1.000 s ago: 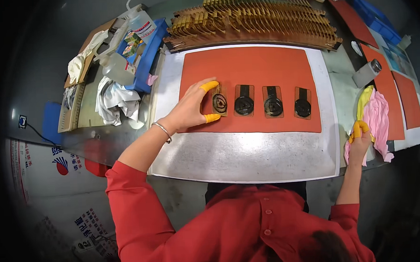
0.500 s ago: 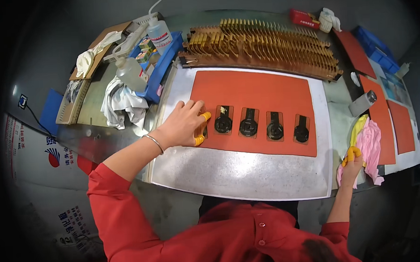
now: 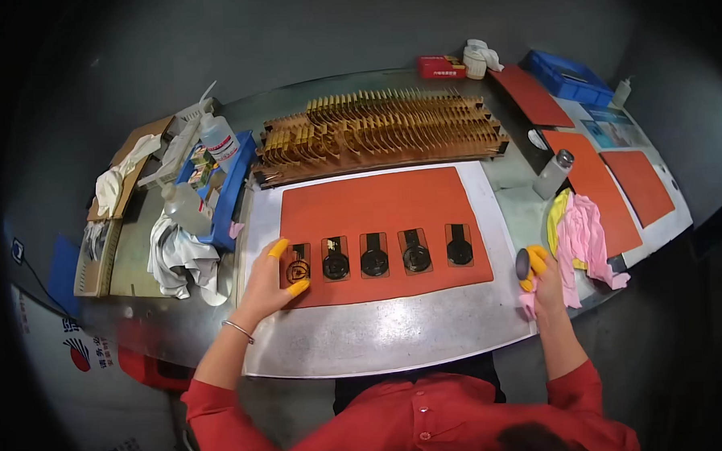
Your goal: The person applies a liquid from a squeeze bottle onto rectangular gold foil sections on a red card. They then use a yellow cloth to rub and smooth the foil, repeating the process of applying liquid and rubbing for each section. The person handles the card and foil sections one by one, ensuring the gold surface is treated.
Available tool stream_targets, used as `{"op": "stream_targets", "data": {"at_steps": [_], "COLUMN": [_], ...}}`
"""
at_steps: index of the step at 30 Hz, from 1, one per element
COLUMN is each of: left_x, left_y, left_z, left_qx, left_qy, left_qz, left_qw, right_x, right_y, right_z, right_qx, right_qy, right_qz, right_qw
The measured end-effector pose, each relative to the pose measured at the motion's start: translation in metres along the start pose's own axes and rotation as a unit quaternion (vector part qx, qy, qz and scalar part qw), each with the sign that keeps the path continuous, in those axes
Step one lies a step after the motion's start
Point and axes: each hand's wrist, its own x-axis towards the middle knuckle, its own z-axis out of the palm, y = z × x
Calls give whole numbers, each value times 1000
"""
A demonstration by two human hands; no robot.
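The left hand (image 3: 264, 282) is curving around the leftmost plate (image 3: 298, 268), its thumb and index finger standing apart by nearly the plate's length: the index tip is lying at the upper left corner, the thumb tip at the lower edge. Whether those fingers are actually pinching the plate, I cannot tell. Yellow finger covers (image 3: 298, 288) are wrapping both tips.

The right hand (image 3: 547, 280) is closing on a dark round piece (image 3: 523, 263), holding it between covered fingers with its flat face turning leftward, over the right edge of the pale board (image 3: 342, 339).

The leftmost plate is lying flat on an orange mat (image 3: 368, 201), near its lower left corner. 4 more plates (image 3: 374, 259) are continuing the row to the right, so 5 are showing, each bearing a black disc and strap shape.

Beside the right hand, a pink cloth (image 3: 585, 240) is bunching against a yellow cloth (image 3: 556, 221), with a grey bottle (image 3: 552, 177) standing just beyond. Behind the mat, a rack (image 3: 381, 132) is carrying many thin brass-coloured pieces. At left, a white cloth (image 3: 181, 257) is lying crumpled near a blue tray (image 3: 232, 191) and 2 translucent bottles (image 3: 219, 141).
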Motion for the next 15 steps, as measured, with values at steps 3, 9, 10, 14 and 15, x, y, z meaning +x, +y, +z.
{"op": "stream_targets", "data": {"at_steps": [3, 9, 10, 14, 15], "left_x": [6, -12, -12, -12, -7], "left_y": [64, 155, 155, 137, 137], "left_z": [51, 104, 87, 41, 31], "left_qx": [-373, -409, -246, -261, -292], "left_qy": [-39, -210, -146, -24, 32], "left_qz": [-92, -62, 34, -15, -5], "left_qw": [923, 886, 958, 965, 956], "right_x": [2, -7, -4, 7, 8], "right_y": [15, 20, 17, 2, 5], "right_z": [60, 171, 171, 172, 177], "right_qx": [191, 172, 146, 41, 18], "right_qy": [-138, -209, -238, -338, -343], "right_qz": [56, 52, 58, 87, 102], "right_qw": [970, 961, 958, 936, 934]}}
